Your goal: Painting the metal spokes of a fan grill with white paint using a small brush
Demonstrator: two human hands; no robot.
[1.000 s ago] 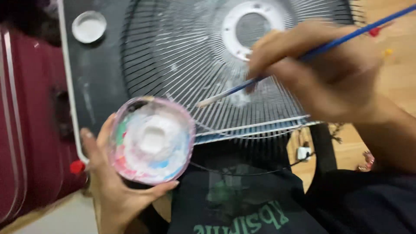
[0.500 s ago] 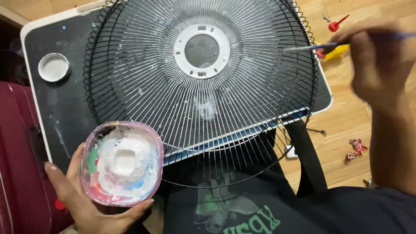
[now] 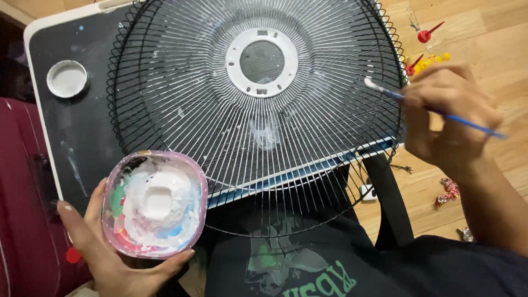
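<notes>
A round black wire fan grille (image 3: 181, 99) with a white centre ring (image 3: 262, 55) lies on a dark tray table (image 3: 77, 132); many of its wires carry white paint. My left hand (image 3: 104, 247) cups a pink-rimmed paint bowl (image 3: 155, 203) full of white paint with colour smears, at the grille's lower left. My right hand (image 3: 448, 118) grips a thin blue paintbrush (image 3: 434, 110), whose white-loaded tip touches the grille's right edge.
A small white lid (image 3: 67, 78) sits on the table's upper left. A dark red case (image 3: 22, 209) stands at the left. On the wooden floor (image 3: 484, 38) at the right lie red and yellow bits (image 3: 426, 60) and a sweet wrapper (image 3: 451, 190). My dark shirt (image 3: 308, 264) fills the bottom.
My right hand lifted the brush from the grille's lower middle, swung out right, and now sets the tip on the grille's right edge. The view pulled back; the bowl stayed in my left hand.
</notes>
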